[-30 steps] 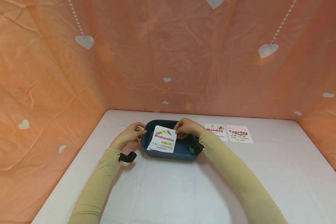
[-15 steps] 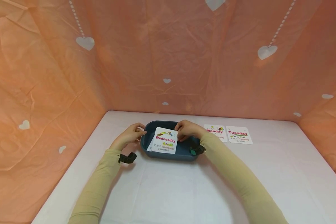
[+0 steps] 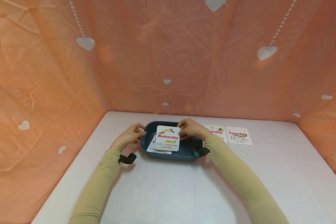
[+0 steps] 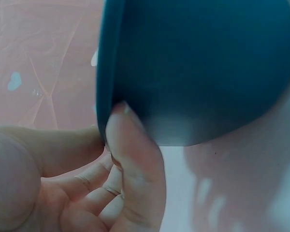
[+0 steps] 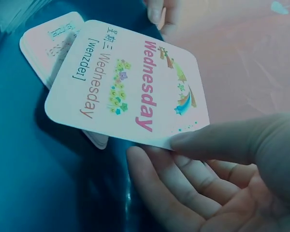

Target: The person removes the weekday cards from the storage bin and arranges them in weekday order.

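Observation:
My right hand (image 3: 192, 128) pinches the right edge of a white Wednesday card (image 3: 168, 139), thumb on top and fingers beneath in the right wrist view. The card is tilted above other cards (image 3: 152, 148) stacked in a dark blue oval tray (image 3: 170, 157); it hides most of them. My left hand (image 3: 131, 134) grips the tray's left end. In the left wrist view its thumb (image 4: 135, 154) lies on one side of the tray wall (image 4: 108, 63) and the index finger on the other.
A Monday card (image 3: 217, 131), partly covered by my right hand and sleeve, lies right of the tray on the white table (image 3: 168, 189). Beside it is a Tuesday card (image 3: 239, 136). Orange cloth (image 3: 184, 62) with white hearts stands behind.
The Wednesday card has moved slightly right and up with my right hand, uncovering more of the card below. My left hand stays at the tray's end.

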Available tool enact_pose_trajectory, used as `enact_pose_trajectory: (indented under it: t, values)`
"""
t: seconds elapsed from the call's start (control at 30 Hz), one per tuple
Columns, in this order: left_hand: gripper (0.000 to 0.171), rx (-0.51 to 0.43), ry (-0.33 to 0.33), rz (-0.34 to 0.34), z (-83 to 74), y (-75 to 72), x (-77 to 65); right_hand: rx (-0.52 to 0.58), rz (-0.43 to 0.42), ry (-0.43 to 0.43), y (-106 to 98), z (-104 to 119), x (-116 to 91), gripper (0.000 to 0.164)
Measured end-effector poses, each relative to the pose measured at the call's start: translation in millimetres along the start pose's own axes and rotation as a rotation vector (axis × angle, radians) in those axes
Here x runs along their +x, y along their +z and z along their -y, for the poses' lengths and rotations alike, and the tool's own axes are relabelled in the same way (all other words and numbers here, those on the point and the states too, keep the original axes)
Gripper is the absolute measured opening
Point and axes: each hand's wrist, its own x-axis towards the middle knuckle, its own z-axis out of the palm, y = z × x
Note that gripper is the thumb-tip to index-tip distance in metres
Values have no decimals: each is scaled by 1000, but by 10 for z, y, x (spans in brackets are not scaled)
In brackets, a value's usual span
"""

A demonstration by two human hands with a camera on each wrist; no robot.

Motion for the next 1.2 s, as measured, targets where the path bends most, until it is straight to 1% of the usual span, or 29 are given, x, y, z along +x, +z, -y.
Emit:
enact_pose_trajectory:
  t: [0.13,0.37,0.47,0.67,0.83,1.03,1.2]
  values:
    - [31,0,9,5,2,-1,12,31,-21,-31,-46,10,-47,26]
    - [32,5,6,5,21,-2,24,68,-65,-58,-116,47,-145,28]
    - [33,8,-2,3,23,-1,17,79,-86,-65,-155,63,-179,32]
    - [33,2,-11,-6,19,-4,16,123,-154,-61,-233,100,-245,42]
    - [33,2,2,-3,18,-3,29,170,-202,-72,-313,125,-307,38]
    - [33,3,0,-1,19,1,38,177,-255,-92,-445,131,-391,36]
    - [33,7,-2,1,29,2,56,182,-269,-101,-548,135,-468,37]
